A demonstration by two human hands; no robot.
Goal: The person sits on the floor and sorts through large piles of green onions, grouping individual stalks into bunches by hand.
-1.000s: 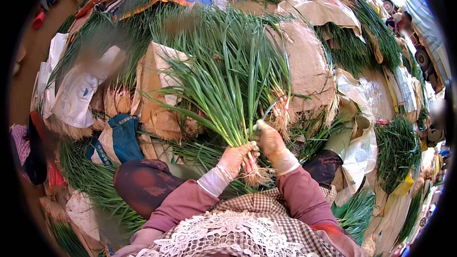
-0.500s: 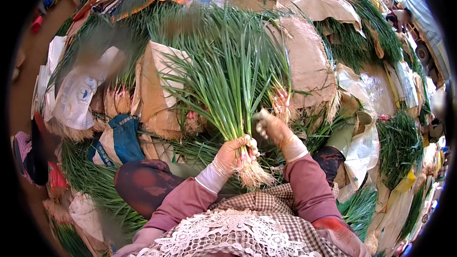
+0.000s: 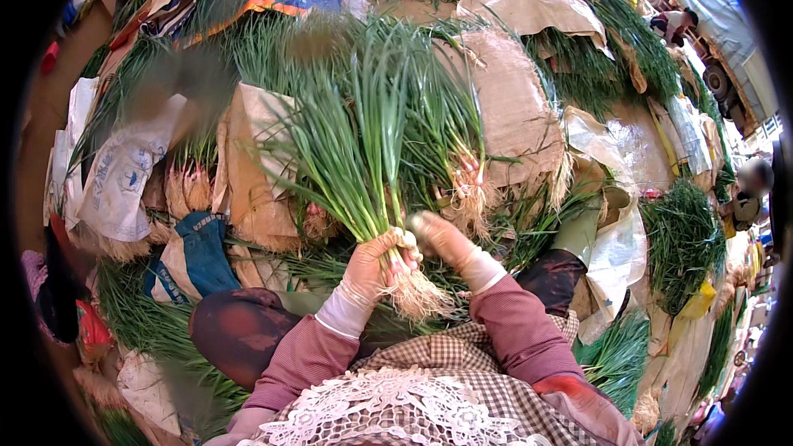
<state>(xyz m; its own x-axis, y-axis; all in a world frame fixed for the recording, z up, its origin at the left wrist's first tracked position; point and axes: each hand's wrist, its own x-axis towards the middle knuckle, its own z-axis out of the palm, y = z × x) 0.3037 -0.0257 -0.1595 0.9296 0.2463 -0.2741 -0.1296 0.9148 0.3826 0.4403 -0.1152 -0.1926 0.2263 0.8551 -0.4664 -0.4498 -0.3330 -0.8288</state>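
My left hand (image 3: 373, 266), in a pale thin glove, is wrapped round a bunch of green onions (image 3: 382, 144) just above the bulbs. Their long leaves fan upward, away from me, and the pale stringy roots (image 3: 420, 292) hang out below my fist towards my lap. Close to the right of the stems is my right hand (image 3: 442, 241), also gloved, with its fingertips smeared by motion. Whether it touches the stems or pinches anything, I cannot tell. Behind the held bunch lies another pile of green onions (image 3: 467, 177), with pinkish bulbs and roots turned towards me.
A brown woven sack (image 3: 516, 103) lies beyond my right hand, and a tan sack flap (image 3: 258, 202) to the left. A blue and white bag (image 3: 198, 256) rests by my left knee (image 3: 244, 334). More green onions (image 3: 686, 231) lie right. People and a truck (image 3: 727, 49) stand farther off.
The whole view has shifted slightly. My right hand has come a little closer to the stems beside my left fist. The left hand keeps its hold on the green onions.
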